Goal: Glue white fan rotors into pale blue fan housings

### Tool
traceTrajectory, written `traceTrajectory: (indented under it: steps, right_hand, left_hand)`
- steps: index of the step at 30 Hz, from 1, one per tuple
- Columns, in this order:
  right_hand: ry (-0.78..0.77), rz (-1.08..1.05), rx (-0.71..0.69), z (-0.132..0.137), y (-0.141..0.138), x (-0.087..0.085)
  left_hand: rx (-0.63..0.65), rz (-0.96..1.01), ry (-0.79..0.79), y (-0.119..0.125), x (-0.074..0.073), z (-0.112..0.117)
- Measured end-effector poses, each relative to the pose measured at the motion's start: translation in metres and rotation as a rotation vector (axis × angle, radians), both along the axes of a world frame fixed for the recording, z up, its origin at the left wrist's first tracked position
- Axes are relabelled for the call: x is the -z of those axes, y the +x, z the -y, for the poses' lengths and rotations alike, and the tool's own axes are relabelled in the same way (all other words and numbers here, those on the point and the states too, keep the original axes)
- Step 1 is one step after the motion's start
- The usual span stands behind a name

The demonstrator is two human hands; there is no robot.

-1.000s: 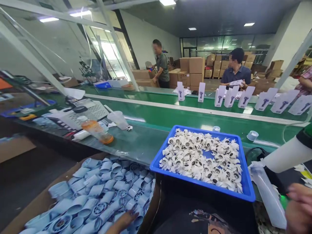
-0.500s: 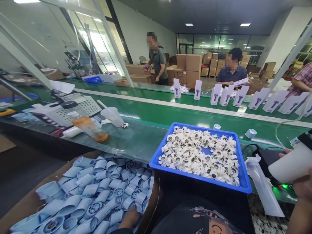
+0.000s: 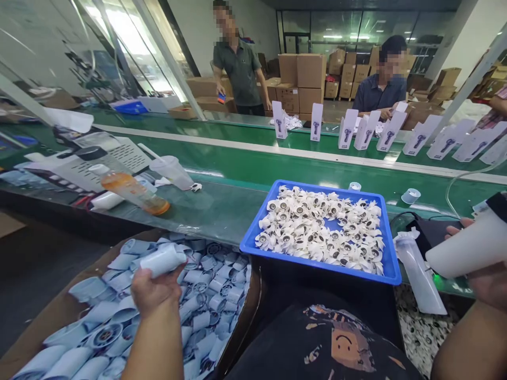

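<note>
My left hand (image 3: 152, 289) is raised above a cardboard box (image 3: 59, 306) and shut on a pale blue-white cylindrical tube (image 3: 163, 260). The box holds a heap of similar tubes (image 3: 209, 301), some with round grilles at their ends. At the right edge, my right hand (image 3: 485, 279) is shut on a larger white cylinder (image 3: 469, 244), its far end dark. A clear plastic sleeve (image 3: 419, 274) lies just left of that hand. A blue tray (image 3: 317, 265) between my hands is filled with white finned parts with round centres (image 3: 317, 232).
Green conveyor belts (image 3: 214, 208) run across ahead, carrying an orange drink bottle (image 3: 129, 190), a plastic cup (image 3: 170, 171) and white product boxes (image 3: 348, 129). Two co-workers (image 3: 240, 66) stand beyond, among stacked cartons (image 3: 304, 79). A black device (image 3: 435, 232) sits at right.
My left hand has risen out of the box with a tube in it. The white cylinder in my right hand has shifted slightly, and the whole view has tilted.
</note>
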State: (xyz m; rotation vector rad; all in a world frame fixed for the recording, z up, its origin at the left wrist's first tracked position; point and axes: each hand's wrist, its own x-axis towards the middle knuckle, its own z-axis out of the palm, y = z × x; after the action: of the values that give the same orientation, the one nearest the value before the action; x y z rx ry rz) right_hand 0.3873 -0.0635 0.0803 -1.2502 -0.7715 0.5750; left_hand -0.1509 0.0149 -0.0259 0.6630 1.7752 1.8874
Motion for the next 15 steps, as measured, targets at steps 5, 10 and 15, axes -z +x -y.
traceTrajectory:
  steps: [5,10,15]
  right_hand:
    - [0.033,-0.047,-0.103,-0.002,-0.011,-0.009]
    - [0.172,-0.171,-0.367,-0.009,-0.032,-0.015]
    - [0.276,-0.261,-0.607,-0.008,-0.066,-0.037]
  left_hand:
    - [0.322,0.222,0.393,0.077,-0.04,-0.016]
    - [0.958,0.147,0.398,0.161,-0.049,-0.019]
    - [1.617,-0.299,0.615,0.222,-0.061,-0.013]
